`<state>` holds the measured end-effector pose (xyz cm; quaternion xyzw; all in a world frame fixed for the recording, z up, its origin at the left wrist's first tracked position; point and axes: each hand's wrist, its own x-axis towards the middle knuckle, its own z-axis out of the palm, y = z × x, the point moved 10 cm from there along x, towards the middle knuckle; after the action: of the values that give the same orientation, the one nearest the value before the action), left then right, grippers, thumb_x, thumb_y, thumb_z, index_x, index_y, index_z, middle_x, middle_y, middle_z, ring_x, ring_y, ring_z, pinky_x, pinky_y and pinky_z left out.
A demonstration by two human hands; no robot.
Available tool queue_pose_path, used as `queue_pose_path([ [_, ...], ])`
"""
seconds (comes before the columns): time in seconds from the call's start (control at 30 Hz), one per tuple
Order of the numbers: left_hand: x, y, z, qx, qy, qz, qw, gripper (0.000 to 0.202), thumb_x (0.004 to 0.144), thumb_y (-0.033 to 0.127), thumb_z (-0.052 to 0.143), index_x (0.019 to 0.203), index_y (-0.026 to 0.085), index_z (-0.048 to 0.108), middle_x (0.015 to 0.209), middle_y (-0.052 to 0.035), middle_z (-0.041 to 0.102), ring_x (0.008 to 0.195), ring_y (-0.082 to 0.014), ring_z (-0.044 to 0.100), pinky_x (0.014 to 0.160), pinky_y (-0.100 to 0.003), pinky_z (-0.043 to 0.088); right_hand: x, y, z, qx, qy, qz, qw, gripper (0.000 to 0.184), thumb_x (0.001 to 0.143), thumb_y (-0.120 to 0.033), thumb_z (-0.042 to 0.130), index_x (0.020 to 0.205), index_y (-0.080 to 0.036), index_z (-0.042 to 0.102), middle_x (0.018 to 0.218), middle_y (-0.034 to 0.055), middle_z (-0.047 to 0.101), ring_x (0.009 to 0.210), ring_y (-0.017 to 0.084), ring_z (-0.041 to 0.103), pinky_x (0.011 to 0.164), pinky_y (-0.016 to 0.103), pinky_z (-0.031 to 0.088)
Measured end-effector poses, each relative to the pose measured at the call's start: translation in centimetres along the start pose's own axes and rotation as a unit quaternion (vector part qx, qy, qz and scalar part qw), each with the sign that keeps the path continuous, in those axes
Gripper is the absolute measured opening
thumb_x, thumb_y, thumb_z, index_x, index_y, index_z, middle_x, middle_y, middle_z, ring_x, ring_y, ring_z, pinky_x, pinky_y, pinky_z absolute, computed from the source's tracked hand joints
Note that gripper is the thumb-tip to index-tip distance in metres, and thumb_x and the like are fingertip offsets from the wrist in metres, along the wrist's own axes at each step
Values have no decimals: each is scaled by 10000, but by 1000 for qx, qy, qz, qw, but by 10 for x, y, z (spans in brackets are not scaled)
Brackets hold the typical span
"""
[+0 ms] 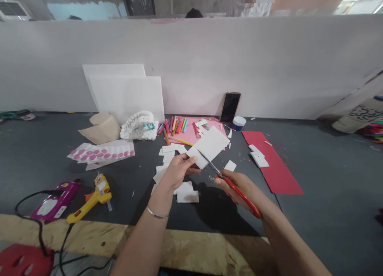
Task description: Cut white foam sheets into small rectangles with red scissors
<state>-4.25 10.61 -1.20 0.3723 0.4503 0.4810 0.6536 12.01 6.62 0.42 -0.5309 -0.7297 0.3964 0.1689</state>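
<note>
My left hand (182,167) pinches the near left edge of a white sheet (213,143), which looks like stiff paper or thin foam. In my right hand (236,187) is a pair of scissors (241,196) with red handles. Their blades lie across the sheet near its lower left end, just beyond my left fingers. Cut white pieces (188,196) lie on the dark table below my hands, and more sit behind my left wrist. A small white piece (230,165) rests just past the scissors.
A yellow glue gun (95,197) and a purple corded device (56,200) lie at left. Markers (176,125) rest on pink paper behind the sheet. A phone (230,107) leans on the partition by a small jar (238,123). Red sheet (277,168) lies right.
</note>
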Motion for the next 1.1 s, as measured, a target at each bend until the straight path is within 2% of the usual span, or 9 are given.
queue_pose_path([
  [0.13,0,0,1,9,-10,1,1000,396,649,398,835,856,98,679,755,-52,700,688,-154,662,631,-270,586,2,10,1,-42,-8,-20,999,391,894,-606,453,820,-227,511,656,-31,530,563,134,471,546,246,361],
  [0.27,-1,-4,6,22,-32,4,999,393,656,427,827,833,109,679,749,-42,695,694,-153,662,643,-276,588,1,11,2,-43,-11,-36,998,379,911,-594,445,865,-224,509,667,-37,511,585,133,450,560,244,362],
  [0.47,-3,-5,8,4,-31,5,999,383,654,429,829,801,114,669,744,-40,694,683,-147,657,625,-264,584,1,-1,-3,-17,8,-33,999,434,901,-625,426,766,-218,495,626,-33,504,561,126,434,552,244,359],
  [0.6,-3,-5,7,-3,-30,-2,1000,362,656,412,831,776,113,664,722,-32,687,667,-141,653,623,-260,583,1,3,0,15,-7,-10,1000,437,883,-637,455,750,-221,483,570,-53,454,505,112,410,504,233,335],
  [0.7,-4,-5,8,-1,-27,-6,1000,360,655,407,832,776,115,660,714,-29,687,663,-140,652,622,-257,580,1,6,5,19,-6,-15,1000,401,883,-612,474,789,-222,488,583,-53,479,503,110,422,500,232,339],
  [0.87,-6,-8,16,5,-39,-21,999,357,660,412,827,749,127,631,653,-11,663,641,-146,647,651,-288,582,0,0,5,16,15,-21,1000,353,936,-546,398,806,-229,479,601,-42,498,520,121,448,514,240,356],
  [1.0,-7,-8,19,5,-49,-20,999,368,651,422,829,759,125,641,673,-23,675,665,-160,656,684,-313,584,3,-1,1,-19,24,-21,999,399,912,-597,420,795,-225,507,614,-34,507,556,133,445,542,251,358],
  [1.1,-7,-6,18,7,-50,-13,999,379,645,430,831,782,120,662,712,-33,692,682,-160,658,683,-306,582,5,0,0,-21,17,-38,999,407,893,-612,443,863,-218,541,686,-16,565,610,147,482,582,259,387],
])
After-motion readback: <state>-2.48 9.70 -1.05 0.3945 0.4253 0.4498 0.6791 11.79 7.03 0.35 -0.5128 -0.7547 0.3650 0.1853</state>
